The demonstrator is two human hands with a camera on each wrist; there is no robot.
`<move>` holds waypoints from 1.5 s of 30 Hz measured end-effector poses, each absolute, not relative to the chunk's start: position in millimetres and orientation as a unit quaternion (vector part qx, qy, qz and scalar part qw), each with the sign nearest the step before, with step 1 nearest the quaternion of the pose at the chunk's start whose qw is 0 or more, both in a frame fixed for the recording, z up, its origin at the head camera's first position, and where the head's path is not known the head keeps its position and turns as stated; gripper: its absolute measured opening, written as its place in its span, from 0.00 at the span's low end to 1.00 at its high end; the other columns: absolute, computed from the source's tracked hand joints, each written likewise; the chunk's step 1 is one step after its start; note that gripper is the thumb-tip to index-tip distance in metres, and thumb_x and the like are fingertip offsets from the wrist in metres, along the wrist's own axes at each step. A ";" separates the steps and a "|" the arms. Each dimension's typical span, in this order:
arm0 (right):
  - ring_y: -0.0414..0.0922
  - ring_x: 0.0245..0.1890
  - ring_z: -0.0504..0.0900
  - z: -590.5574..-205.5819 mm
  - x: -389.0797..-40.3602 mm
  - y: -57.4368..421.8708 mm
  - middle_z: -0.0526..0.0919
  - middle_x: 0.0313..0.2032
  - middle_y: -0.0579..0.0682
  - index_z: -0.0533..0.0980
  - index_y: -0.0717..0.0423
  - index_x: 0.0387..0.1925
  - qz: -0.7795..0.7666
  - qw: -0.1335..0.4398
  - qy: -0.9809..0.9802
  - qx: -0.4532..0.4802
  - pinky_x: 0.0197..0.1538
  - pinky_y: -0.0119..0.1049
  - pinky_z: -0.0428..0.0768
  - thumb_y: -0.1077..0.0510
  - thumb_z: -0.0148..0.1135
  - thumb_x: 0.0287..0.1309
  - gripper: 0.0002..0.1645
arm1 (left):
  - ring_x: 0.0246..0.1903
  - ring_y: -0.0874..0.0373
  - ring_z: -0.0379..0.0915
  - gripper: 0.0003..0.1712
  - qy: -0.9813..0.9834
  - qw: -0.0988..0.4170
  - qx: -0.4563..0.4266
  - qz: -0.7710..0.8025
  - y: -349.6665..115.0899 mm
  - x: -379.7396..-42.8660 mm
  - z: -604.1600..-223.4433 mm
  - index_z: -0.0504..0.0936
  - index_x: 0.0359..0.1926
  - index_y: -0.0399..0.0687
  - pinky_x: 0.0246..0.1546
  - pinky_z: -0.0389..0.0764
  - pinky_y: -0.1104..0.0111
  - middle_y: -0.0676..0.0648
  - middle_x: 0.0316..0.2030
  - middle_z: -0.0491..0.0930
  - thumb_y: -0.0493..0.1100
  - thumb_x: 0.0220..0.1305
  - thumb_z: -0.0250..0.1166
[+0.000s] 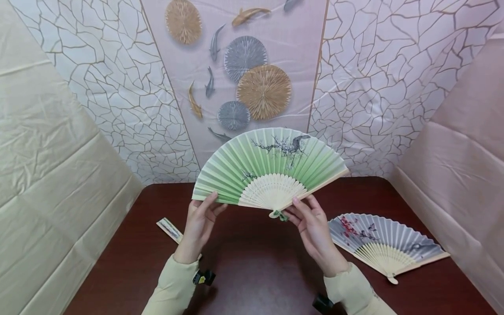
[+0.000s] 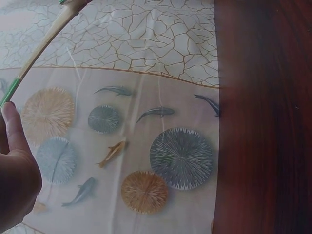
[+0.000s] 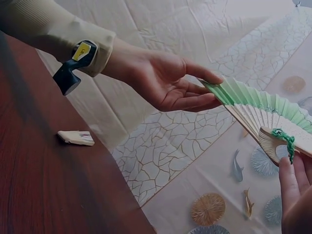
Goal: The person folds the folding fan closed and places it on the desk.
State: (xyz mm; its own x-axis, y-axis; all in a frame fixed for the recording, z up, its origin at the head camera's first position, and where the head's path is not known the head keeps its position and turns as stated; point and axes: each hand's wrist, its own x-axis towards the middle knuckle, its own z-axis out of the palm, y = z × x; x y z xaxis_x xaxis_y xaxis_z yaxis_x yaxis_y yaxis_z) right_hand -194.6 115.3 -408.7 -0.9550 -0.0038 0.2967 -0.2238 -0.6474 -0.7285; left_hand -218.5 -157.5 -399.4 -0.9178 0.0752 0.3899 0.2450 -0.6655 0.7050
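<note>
Spread green fan (image 1: 236, 168), left grip (image 1: 200, 225) pinching one edge, right grip (image 1: 313, 226) pinching the other, grey fan (image 1: 383, 240) on table (image 1: 256, 271)

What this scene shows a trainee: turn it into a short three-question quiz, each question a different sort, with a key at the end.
1. Multiple choice. The left hand and the right hand both hold the green fan. Which grips it nearer its pivot?
(a) the left
(b) the right
(c) both equally near

2. True or false. The gray fan lies spread open on the table.

3. Fill in the blank. The knotted cord at the pivot of the held fan is ____ in color.

Key: 1. (b), the right; the left holds the fan near its far side edge. 2. True. 3. Green.
</note>
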 end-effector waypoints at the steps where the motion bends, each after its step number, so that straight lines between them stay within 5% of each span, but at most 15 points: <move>1: 0.44 0.44 0.87 -408.9 -194.4 115.0 0.87 0.42 0.48 0.75 0.51 0.53 0.897 0.060 -0.415 0.137 0.50 0.41 0.85 0.68 0.50 0.74 0.14 | 0.41 0.57 0.85 0.13 -0.409 0.046 -0.198 -0.890 -158.1 -217.7 -399.8 0.79 0.53 0.45 0.44 0.86 0.64 0.47 0.44 0.86 0.31 0.75 0.54; 45: 0.42 0.42 0.86 -425.3 -187.6 113.6 0.85 0.43 0.47 0.78 0.50 0.50 0.870 0.005 -0.476 0.131 0.47 0.37 0.86 0.68 0.54 0.72 0.13 | 0.47 0.59 0.83 0.18 -0.477 0.020 -0.169 -0.862 -154.6 -213.0 -407.3 0.78 0.62 0.45 0.50 0.84 0.65 0.48 0.52 0.83 0.33 0.75 0.56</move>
